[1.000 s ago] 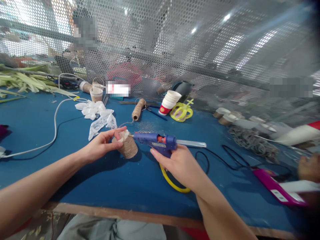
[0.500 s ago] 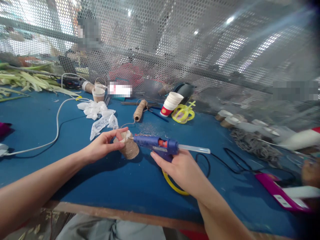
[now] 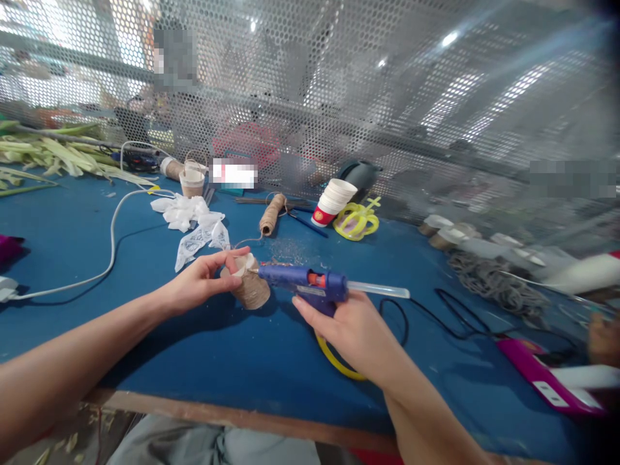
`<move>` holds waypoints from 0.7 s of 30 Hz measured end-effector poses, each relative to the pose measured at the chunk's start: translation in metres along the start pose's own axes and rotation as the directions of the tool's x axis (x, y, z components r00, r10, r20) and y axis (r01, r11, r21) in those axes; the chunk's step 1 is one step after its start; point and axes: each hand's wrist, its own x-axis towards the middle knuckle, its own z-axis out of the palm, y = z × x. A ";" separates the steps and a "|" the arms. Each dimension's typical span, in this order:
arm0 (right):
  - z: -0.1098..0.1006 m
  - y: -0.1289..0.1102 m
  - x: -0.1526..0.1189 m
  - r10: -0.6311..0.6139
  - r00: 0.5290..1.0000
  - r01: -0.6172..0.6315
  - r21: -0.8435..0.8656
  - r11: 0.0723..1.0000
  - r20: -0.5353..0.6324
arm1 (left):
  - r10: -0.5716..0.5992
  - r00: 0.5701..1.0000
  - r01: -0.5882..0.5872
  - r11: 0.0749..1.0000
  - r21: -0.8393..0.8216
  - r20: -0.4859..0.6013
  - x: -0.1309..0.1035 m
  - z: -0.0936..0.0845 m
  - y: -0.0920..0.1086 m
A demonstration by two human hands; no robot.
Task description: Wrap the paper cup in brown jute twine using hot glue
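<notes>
My left hand [image 3: 208, 278] pinches the rim of a small paper cup [image 3: 254, 290] whose side is wrapped in brown twine; the cup leans on the blue table. My right hand [image 3: 351, 323] is wrapped round the handle of a blue glue gun [image 3: 295, 278], and its tip is at the cup's rim, near my left fingertips. A clear glue stick [image 3: 380, 290] juts from the gun's back end. A strand of twine runs from near the cup to a twine spool [image 3: 272, 216] lying behind it. Beneath my right hand shows part of a yellow ring [image 3: 334, 361].
White lace pieces [image 3: 203, 236] lie left of the spool. Stacked paper cups [image 3: 332, 201] and a yellow crown-shaped piece [image 3: 356, 223] stand at the back. A purple power strip [image 3: 537, 374] and grey cord [image 3: 494, 278] are at right, near another person's hand [image 3: 603, 339].
Both hands, the cup and the glue gun keep nearly the same position. The view has shifted very slightly.
</notes>
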 end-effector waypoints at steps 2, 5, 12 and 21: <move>-0.001 0.001 0.001 0.009 1.000 -0.008 0.014 1.000 -0.023 | -0.001 1.000 0.001 1.000 -0.005 0.022 0.000 -0.001 0.000; -0.003 0.001 0.002 0.025 0.999 -0.025 0.005 1.000 -0.030 | -0.002 0.999 0.003 1.000 -0.022 0.040 0.000 -0.002 0.000; -0.004 0.002 0.004 0.123 0.992 -0.123 0.018 0.992 0.002 | 0.001 0.998 0.000 1.000 -0.031 0.059 -0.001 -0.003 0.001; -0.005 -0.002 0.002 0.124 0.992 -0.124 0.053 0.991 0.012 | 0.020 0.998 -0.019 1.000 -0.007 0.067 -0.001 -0.004 0.001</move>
